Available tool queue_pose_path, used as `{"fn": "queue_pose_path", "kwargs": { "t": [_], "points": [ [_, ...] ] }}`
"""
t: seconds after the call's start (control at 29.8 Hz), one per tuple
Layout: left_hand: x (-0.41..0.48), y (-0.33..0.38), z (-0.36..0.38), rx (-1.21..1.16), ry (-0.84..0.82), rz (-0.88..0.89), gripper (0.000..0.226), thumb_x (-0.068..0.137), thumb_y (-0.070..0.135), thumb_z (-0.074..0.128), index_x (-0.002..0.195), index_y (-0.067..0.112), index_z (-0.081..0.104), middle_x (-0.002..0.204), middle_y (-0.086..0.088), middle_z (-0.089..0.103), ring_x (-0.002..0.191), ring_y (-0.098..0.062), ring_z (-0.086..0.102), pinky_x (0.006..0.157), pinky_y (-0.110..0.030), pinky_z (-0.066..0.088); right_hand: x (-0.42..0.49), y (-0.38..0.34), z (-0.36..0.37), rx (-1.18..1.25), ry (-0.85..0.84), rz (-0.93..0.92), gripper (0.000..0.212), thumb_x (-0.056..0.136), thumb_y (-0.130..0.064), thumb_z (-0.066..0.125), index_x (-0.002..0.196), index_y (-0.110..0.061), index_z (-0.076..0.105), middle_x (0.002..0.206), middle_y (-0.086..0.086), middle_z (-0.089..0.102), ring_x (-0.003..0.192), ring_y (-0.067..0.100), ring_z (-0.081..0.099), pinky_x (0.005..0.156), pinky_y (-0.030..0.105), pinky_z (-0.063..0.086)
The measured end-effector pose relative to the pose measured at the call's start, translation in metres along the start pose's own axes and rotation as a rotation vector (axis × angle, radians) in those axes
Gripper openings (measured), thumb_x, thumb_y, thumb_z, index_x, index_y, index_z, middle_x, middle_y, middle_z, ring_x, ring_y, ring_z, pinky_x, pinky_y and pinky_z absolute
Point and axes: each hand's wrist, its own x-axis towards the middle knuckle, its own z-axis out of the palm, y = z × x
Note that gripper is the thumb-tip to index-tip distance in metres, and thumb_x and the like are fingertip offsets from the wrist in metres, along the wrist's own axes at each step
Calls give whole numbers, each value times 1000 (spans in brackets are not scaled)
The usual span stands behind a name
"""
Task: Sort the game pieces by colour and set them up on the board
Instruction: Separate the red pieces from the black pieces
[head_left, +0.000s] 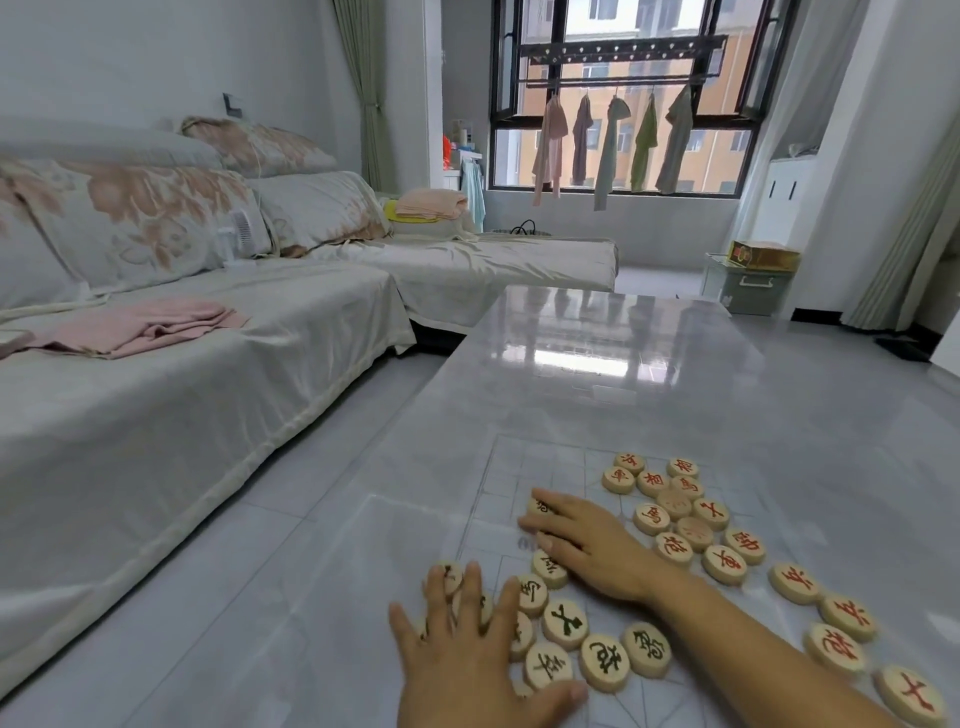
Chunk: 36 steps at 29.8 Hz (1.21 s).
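Observation:
Round wooden game pieces lie on a thin transparent board (498, 467) with faint grid lines, spread on the glossy grey table (623, 353). The red-lettered pieces (675, 512) cluster at the right and trail toward the near right corner. The black-lettered pieces (605, 660) sit at the near centre. My left hand (467, 654) rests flat, fingers spread, over several black pieces at the left of that group. My right hand (587, 535) lies palm down across the board, its fingertips on a black piece (540, 505) and covering others.
A long sofa (182, 364) with a pale cover runs along the left, a pink folded cloth (140, 327) on it. Beyond the table are a window with hanging clothes (613, 140) and a green box (748, 286) on the floor.

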Motion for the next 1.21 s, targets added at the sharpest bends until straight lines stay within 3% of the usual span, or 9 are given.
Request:
{"fn": "queue_pose_path", "kwargs": {
  "t": [0.1,0.2,0.3,0.44,0.54,0.64,0.77,1.07,1.21],
  "points": [
    [0,-6,0,-107,136,21,99,61,89,22,144,40,-3,157,3,-16,141,-26,-25,113,-57,-14,-21,-4,-8,89,-57,29,37,98,-28,36,135,-29,44,153,-9,21,140,9,18,110,20,8],
    [-1,-5,1,-146,219,43,91,72,78,38,145,36,5,158,3,-8,144,-24,-16,115,-55,-8,-30,-16,-8,60,-80,46,38,98,-29,36,135,-26,45,154,-7,21,141,10,19,113,24,10],
    [-5,-5,-4,-184,238,48,93,71,77,41,145,35,4,158,5,-9,144,-22,-13,114,-57,-7,-52,-24,0,58,-38,55,48,95,-46,31,140,-29,35,155,-9,16,142,8,13,115,28,7],
    [-20,-28,-3,-184,167,51,112,49,90,39,142,45,-5,155,8,-21,143,-25,-20,112,-59,-10,-106,-29,-2,155,1,142,90,59,-91,10,140,-49,7,148,-26,-15,136,-5,-15,115,31,-5],
    [-19,-35,5,-96,101,77,129,24,97,9,141,47,-9,153,6,-25,142,-29,-21,111,-60,-13,-124,-42,10,-37,-41,109,81,63,-88,17,134,-59,-7,147,-20,-32,135,3,-31,115,34,-12],
    [1,-26,10,-87,191,104,125,31,99,-1,143,44,-2,156,2,-19,143,-29,-19,113,-55,-13,-99,-46,19,-139,-13,156,88,62,-86,11,141,-50,-1,151,-9,-28,139,14,-28,116,40,-14],
    [48,-26,-3,-81,225,100,104,49,84,8,144,41,7,157,-2,-11,144,-30,-12,116,-50,-9,-51,-35,19,-119,63,161,91,58,-85,1,141,-50,7,157,0,-11,143,17,-17,117,42,-10],
    [115,-30,-19,-135,282,165,104,46,84,18,142,42,20,158,4,1,145,-20,2,118,-47,0,-3,-8,15,-91,119,224,98,53,-86,2,142,-45,13,158,1,-4,144,18,-11,115,42,-11],
    [110,-32,-21,-355,395,217,110,43,89,38,140,37,28,156,1,13,144,-16,12,118,-45,11,-12,-11,7,33,161,188,112,48,-93,-4,145,-38,9,157,-4,-11,141,10,-21,115,39,-15]
  ]
}}
